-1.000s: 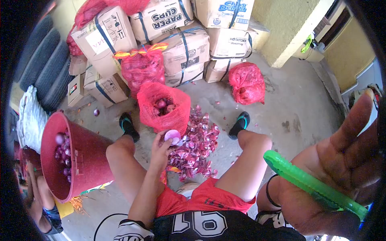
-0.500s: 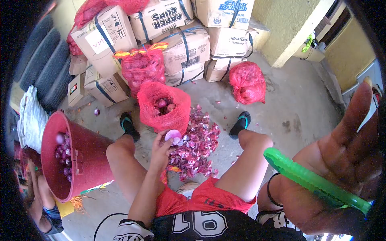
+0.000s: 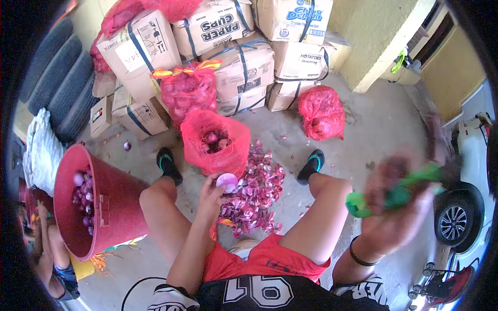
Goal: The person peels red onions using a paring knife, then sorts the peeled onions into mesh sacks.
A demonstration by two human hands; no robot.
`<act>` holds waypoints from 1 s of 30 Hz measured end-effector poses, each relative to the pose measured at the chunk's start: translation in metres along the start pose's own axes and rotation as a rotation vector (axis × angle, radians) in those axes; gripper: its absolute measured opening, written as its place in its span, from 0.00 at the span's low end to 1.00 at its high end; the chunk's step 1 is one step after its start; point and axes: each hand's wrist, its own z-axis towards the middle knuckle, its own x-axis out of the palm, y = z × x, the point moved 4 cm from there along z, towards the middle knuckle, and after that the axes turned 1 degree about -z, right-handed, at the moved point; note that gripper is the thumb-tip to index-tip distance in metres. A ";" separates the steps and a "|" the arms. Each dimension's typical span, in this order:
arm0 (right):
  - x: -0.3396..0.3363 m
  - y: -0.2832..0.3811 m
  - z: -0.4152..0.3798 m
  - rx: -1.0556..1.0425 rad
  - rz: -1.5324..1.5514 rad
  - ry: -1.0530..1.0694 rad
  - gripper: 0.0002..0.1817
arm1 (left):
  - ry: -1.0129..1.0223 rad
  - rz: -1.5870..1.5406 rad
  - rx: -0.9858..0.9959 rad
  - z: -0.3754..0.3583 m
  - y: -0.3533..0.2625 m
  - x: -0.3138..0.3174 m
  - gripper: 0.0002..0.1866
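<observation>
My left hand (image 3: 210, 194) is closed around a peeled purple onion (image 3: 227, 182), just in front of an open red mesh sack (image 3: 217, 141) with onions inside. Motion smears my right hand (image 3: 397, 207) at the right, raised with a green-handled tool (image 3: 399, 196) in its grip; the tool's exact shape is blurred. Between my legs a heap of purple onion skins (image 3: 254, 192) lies on the floor. A large red tub (image 3: 122, 199) at the left holds several peeled onions (image 3: 84, 202).
Strapped cardboard boxes (image 3: 236, 67) are stacked behind two tied red sacks (image 3: 189, 90) (image 3: 321, 113). Tires (image 3: 52, 72) stand at the left, near another person (image 3: 52, 249). A loose onion (image 3: 127, 146) lies on the floor. A white vehicle (image 3: 477, 155) is at the right.
My right hand has moved away from the camera, down and left, with the green tool. My left hand still holds the onion. The view has shifted slightly, and the vehicle shows more.
</observation>
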 end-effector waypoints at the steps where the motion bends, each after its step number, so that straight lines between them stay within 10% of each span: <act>1: -0.006 -0.014 -0.013 0.094 -0.305 -0.002 0.35 | 0.089 -0.064 -0.035 -0.004 -0.003 0.004 0.21; 4: 0.010 -0.055 -0.043 0.209 -1.058 0.461 0.34 | 0.323 -0.198 -0.093 -0.017 -0.012 0.017 0.28; 30: 0.031 -0.128 -0.105 0.095 -1.167 0.841 0.31 | 0.405 -0.134 -0.135 -0.027 -0.016 0.036 0.31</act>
